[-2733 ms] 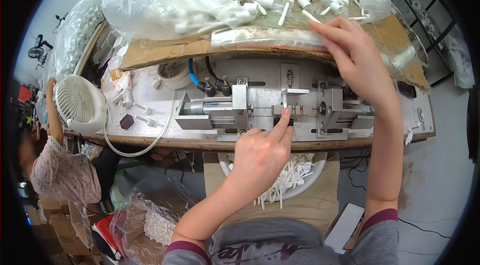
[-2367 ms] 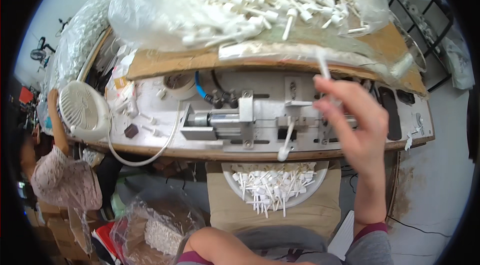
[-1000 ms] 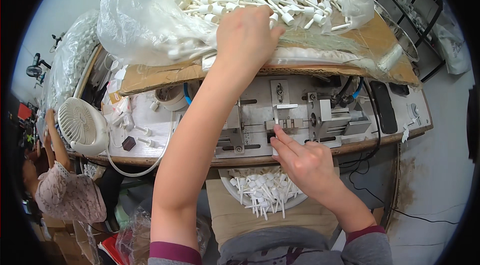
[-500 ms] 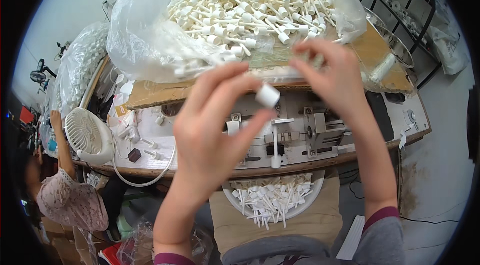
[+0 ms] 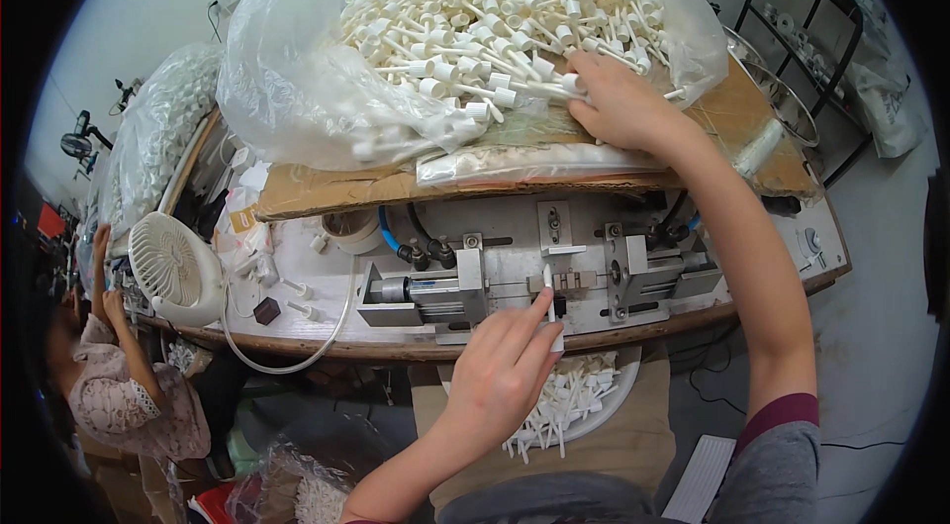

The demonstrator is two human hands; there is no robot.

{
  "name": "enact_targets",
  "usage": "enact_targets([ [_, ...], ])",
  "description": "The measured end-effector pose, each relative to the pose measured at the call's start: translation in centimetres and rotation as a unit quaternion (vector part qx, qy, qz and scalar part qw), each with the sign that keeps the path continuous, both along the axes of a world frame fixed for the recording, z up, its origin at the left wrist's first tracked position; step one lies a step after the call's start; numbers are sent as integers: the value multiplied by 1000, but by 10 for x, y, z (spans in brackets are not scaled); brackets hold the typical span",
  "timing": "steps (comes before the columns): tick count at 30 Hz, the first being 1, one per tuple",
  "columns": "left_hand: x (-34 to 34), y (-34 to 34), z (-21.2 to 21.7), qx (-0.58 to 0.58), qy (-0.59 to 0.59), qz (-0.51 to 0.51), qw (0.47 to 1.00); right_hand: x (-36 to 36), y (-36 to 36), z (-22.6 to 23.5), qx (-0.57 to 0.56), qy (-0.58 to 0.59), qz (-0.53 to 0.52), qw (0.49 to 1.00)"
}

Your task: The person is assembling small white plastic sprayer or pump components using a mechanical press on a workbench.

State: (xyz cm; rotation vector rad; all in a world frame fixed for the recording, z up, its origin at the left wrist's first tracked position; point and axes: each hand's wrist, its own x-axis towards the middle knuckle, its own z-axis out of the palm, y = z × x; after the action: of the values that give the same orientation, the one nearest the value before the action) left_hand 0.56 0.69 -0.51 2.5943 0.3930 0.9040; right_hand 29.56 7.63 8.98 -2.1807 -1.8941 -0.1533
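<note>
My left hand (image 5: 505,361) is at the middle of a metal fixture (image 5: 569,282) on the bench. Its fingers are closed on a white capped stick (image 5: 556,334), whose tip points away from me at the fixture's centre. My right hand (image 5: 628,108) reaches to the near right edge of a big heap of white capped sticks (image 5: 495,19) in a clear plastic bag (image 5: 287,79). Its thumb and fingers close about the cap of one white capped stick (image 5: 572,84); the far fingers are partly hidden.
A white bowl (image 5: 633,376) of white capped sticks sits on my lap below the bench edge. Metal cylinders (image 5: 421,301) with blue hoses flank the fixture. Cardboard (image 5: 327,190) lies under the bag. A white fan (image 5: 176,267) stands left; another person (image 5: 129,376) sits beyond it.
My left hand has come down from above the bench to the fixture. My right hand has moved forward to the heap. The cap held up in my left fingers no longer shows there.
</note>
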Motion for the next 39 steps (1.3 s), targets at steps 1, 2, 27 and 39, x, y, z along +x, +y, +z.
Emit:
enact_targets([
  [1,2,1,-5,-5,10,-2,1000,1,-7,2,-1,5,21,1000],
  [2,4,1,-8,-10,20,-3,1000,3,-13,3,-1,10,42,999],
  [27,20,3,25,-125,-119,30,985,-105,-132,-42,121,553,35,824],
  [39,-3,1,20,-126,-94,47,986,-64,-107,4,245,265,11,932],
])
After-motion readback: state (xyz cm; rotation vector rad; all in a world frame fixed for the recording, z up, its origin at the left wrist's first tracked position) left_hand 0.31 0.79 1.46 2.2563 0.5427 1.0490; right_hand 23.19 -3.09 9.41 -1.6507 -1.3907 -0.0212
